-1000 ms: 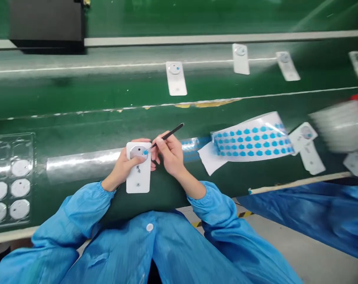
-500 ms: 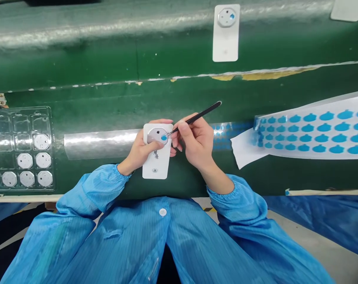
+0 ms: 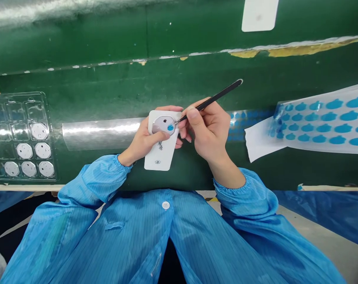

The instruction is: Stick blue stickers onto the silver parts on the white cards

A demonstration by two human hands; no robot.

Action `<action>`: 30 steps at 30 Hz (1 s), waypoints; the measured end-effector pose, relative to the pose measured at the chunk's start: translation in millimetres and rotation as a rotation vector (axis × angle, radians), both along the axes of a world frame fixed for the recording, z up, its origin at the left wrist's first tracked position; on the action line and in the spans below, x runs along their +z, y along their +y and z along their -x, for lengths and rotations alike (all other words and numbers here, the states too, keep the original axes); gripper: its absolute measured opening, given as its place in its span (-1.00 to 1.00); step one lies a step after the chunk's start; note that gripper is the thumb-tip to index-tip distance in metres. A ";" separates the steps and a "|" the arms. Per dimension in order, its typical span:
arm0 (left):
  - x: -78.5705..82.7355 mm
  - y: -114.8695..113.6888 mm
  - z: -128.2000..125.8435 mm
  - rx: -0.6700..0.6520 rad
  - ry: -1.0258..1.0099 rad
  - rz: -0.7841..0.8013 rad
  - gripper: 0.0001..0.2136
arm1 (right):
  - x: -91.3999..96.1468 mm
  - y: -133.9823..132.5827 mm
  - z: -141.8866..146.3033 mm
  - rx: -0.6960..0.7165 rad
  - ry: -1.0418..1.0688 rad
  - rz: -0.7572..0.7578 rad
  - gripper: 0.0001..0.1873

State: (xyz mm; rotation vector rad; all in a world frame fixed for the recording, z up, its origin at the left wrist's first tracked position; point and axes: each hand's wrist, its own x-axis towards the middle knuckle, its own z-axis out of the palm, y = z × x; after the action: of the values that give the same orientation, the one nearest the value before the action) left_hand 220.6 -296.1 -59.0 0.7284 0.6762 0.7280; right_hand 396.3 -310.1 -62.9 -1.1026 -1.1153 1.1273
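Note:
My left hand (image 3: 143, 140) grips a white rectangular device (image 3: 162, 152) with a round grey disc near its top, held just above the green belt. My right hand (image 3: 207, 128) pinches black tweezers (image 3: 214, 97), their tip pressing a small blue sticker (image 3: 170, 127) onto the disc. Both hands are closed on what they hold. Blue sleeves cover both forearms.
A clear blister tray (image 3: 22, 138) with several round grey discs lies at the left. A white sheet of blue stickers (image 3: 317, 122) lies at the right. A clear film strip (image 3: 102, 132) runs behind my hands. Another white device (image 3: 259, 15) rides the green conveyor (image 3: 108, 39) farther back.
The view has dropped and closed in on my hands. The blue sticker on the tweezers' tip has shifted slightly across the disc; both hands keep their holds.

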 end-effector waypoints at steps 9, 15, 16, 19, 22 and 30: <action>1.8 -0.1 -0.1 -0.020 0.006 -0.025 -0.41 | 0.4 -0.8 -1.7 0.031 0.018 -0.008 -0.66; 0.4 0.8 -0.4 -0.026 0.008 -0.016 -0.39 | -2.2 -0.4 -1.0 0.009 -0.002 -0.016 -0.65; 0.5 0.7 -0.3 -0.025 0.008 -0.017 -0.39 | -2.4 -0.3 -0.9 0.011 0.001 -0.016 -0.65; 1.0 -0.3 0.0 -0.020 0.005 -0.035 -0.40 | -2.8 0.0 -1.1 0.018 0.015 -0.022 -0.67; 1.2 -1.7 -0.4 -0.014 0.022 -0.064 -0.42 | -2.7 -1.4 -1.5 0.012 0.009 -0.010 -0.66; -1.4 -3.4 -4.3 0.032 0.076 -0.089 -0.47 | -5.6 -3.2 3.9 -0.094 -0.052 -0.103 -0.69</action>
State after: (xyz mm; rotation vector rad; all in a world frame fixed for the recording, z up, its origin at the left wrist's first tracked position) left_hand 224.9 -299.5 -60.4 0.8315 0.7293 0.7668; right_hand 392.3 -313.3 -68.5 -1.0976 -1.1373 0.9626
